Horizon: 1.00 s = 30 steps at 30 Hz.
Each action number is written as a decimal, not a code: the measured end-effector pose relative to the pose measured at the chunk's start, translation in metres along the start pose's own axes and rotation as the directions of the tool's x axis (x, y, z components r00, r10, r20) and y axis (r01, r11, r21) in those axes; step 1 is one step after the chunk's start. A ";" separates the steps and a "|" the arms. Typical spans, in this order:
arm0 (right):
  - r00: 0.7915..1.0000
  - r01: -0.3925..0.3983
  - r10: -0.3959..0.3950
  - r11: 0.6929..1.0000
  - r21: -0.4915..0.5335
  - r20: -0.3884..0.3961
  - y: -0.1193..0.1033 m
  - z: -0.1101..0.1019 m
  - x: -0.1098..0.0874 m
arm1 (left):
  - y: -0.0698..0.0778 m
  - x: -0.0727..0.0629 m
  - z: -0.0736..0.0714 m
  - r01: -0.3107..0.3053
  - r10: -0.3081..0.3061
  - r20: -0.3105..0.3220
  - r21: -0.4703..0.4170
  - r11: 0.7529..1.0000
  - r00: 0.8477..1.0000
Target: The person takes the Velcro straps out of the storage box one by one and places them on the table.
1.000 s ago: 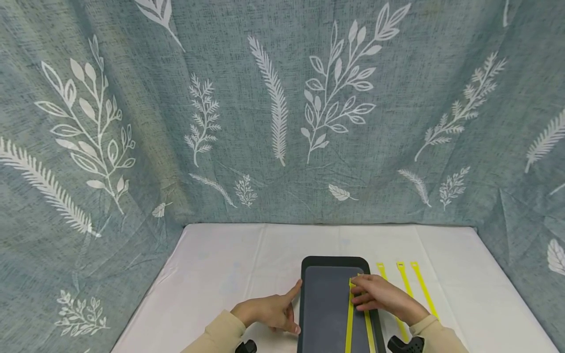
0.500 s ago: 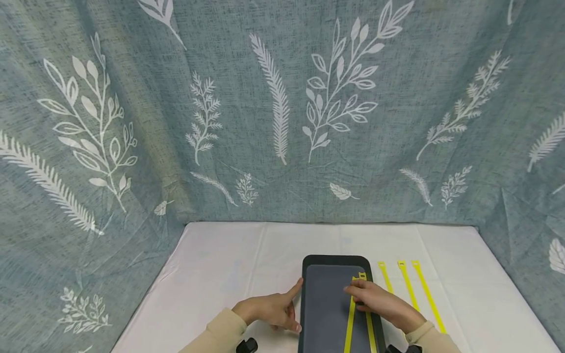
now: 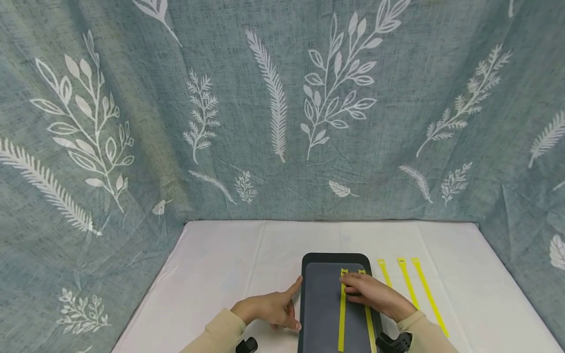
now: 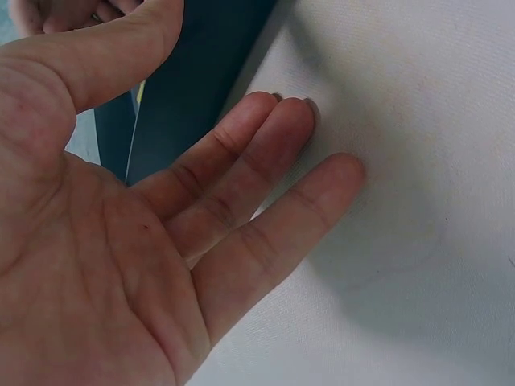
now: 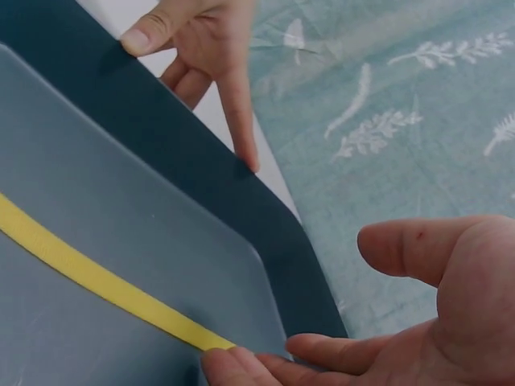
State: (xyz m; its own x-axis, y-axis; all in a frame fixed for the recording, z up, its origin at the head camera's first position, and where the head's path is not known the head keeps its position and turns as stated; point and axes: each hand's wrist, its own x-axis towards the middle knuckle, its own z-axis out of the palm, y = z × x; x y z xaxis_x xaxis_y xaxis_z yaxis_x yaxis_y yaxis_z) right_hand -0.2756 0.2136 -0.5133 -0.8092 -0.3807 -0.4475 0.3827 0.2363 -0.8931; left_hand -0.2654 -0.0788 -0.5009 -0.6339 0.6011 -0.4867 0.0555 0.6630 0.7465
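A dark tray (image 3: 334, 258) with a raised rim lies in front of me. Two yellow hook-and-loop cable ties run lengthwise in it: a left tie (image 3: 342, 323) and a right tie (image 3: 370, 327) along the right side. My right hand (image 3: 375, 293) touches the left tie near its slotted head with its fingertips. In the right wrist view its thumb (image 5: 410, 248) stands away from the fingers, and the strap (image 5: 121, 291) reaches the fingertips. My left hand (image 3: 271, 310) rests its index finger and thumb against the tray's left edge, the other fingers relaxed.
To the right of the tray several yellow ties lie on the white tablecloth (image 3: 459, 274), among them a far-right tie (image 3: 425, 284) and a middle tie (image 3: 408, 282), partly behind the right arm. A leaf-patterned curtain (image 3: 265, 122) hangs behind the table.
My right hand has slid the left tie to the left inside the tray, and the strap now lies straighter. The left hand has stayed at the tray's edge.
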 end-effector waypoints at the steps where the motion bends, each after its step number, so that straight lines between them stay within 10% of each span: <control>1: 1.000 0.005 -0.005 1.000 0.007 0.000 -0.001 0.001 0.002 | 0.000 0.000 0.000 -0.001 0.001 0.001 0.001 1.000 1.000; 10: 0.997 0.074 -0.074 0.997 0.009 -0.002 -0.008 0.005 0.015 | 0.001 -0.001 -0.001 0.003 -0.003 -0.008 0.001 1.000 1.000; 14: 0.983 0.101 -0.120 0.984 -0.144 -0.137 -0.010 0.004 0.019 | 0.000 -0.002 0.001 0.001 -0.001 0.000 -0.005 1.000 1.000; 23: 0.935 -0.044 -0.194 0.767 -0.640 -0.297 -0.017 0.010 0.033 | 0.000 -0.002 0.001 0.003 -0.003 -0.002 0.011 1.000 1.000; 30: 0.910 -0.133 -0.188 0.711 -0.691 -0.368 -0.018 0.014 0.046 | -0.001 0.000 0.000 -0.012 0.012 0.006 0.019 1.000 1.000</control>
State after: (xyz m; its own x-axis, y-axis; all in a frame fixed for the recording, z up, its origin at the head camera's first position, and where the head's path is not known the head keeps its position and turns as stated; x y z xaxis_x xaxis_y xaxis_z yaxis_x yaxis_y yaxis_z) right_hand -0.3135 0.1795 -0.5189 -0.9729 -0.0618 -0.2227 0.0714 0.8360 -0.5441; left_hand -0.2653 -0.0792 -0.5020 -0.6283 0.6119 -0.4805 0.0777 0.6638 0.7439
